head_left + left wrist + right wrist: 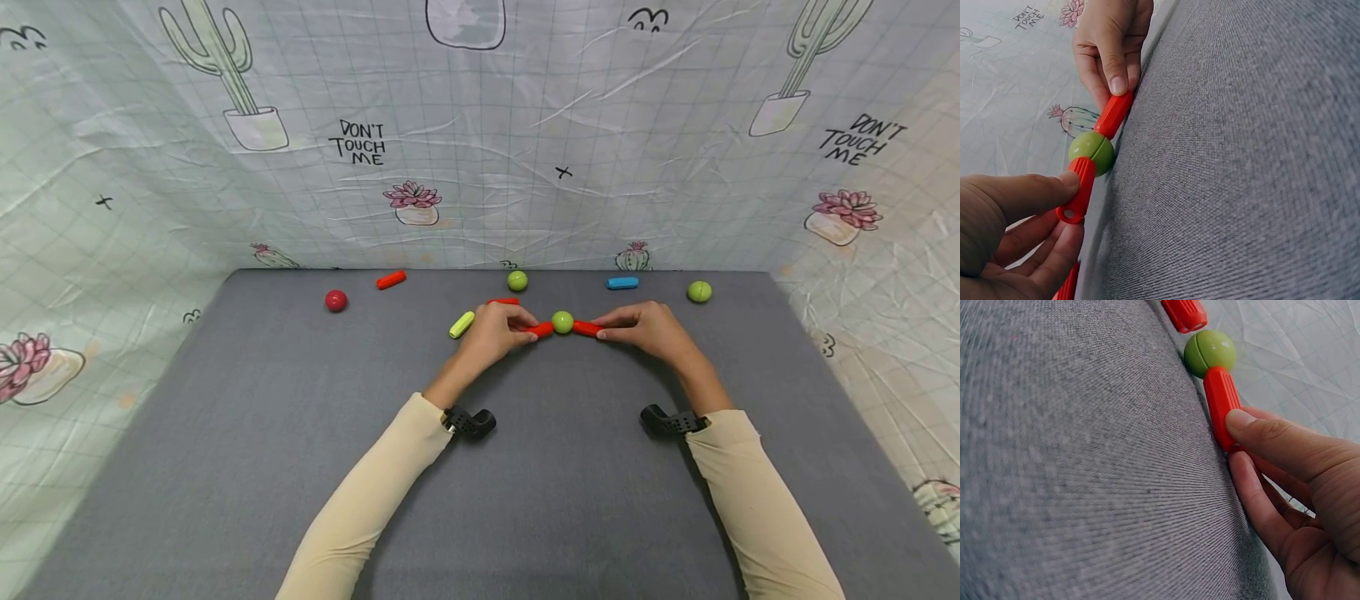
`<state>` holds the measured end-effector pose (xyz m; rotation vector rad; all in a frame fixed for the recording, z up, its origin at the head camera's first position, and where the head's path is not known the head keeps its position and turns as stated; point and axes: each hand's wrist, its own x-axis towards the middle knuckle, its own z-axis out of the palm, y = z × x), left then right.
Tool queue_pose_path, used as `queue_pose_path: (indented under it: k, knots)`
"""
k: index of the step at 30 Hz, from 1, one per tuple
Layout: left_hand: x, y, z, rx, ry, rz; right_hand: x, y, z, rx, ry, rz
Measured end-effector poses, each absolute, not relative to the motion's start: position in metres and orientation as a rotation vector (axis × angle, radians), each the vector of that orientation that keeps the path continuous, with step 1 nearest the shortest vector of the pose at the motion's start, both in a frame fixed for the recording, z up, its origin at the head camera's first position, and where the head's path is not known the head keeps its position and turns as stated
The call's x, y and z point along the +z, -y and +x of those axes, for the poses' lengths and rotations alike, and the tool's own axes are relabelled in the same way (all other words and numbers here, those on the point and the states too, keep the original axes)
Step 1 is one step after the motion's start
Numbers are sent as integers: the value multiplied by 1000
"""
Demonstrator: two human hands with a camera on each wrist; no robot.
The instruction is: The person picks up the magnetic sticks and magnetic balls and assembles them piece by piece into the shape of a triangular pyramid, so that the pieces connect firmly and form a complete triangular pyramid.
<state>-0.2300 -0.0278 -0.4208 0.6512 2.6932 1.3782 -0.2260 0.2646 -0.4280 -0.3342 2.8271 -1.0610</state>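
Between the two hands lies a green ball, with a red stick on each side of it. The left hand pinches the left red stick between thumb and fingers; in the left wrist view this stick meets the ball. The right hand pinches the right red stick, whose far end touches the ball in the right wrist view. There, a red stick shows beyond the ball, and the left hand is out of sight.
Behind the left hand lies another red stick, with a yellow stick beside it. Along the grey table's back are a red ball, a red stick, a green ball, a blue stick and a green ball.
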Motion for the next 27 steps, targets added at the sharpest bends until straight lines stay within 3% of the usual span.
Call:
queue_pose_path:
  k: [27]
  knots:
    - [-421, 22, -229, 1359, -2714, 656, -428, -264, -227, -1049, -2822, -324]
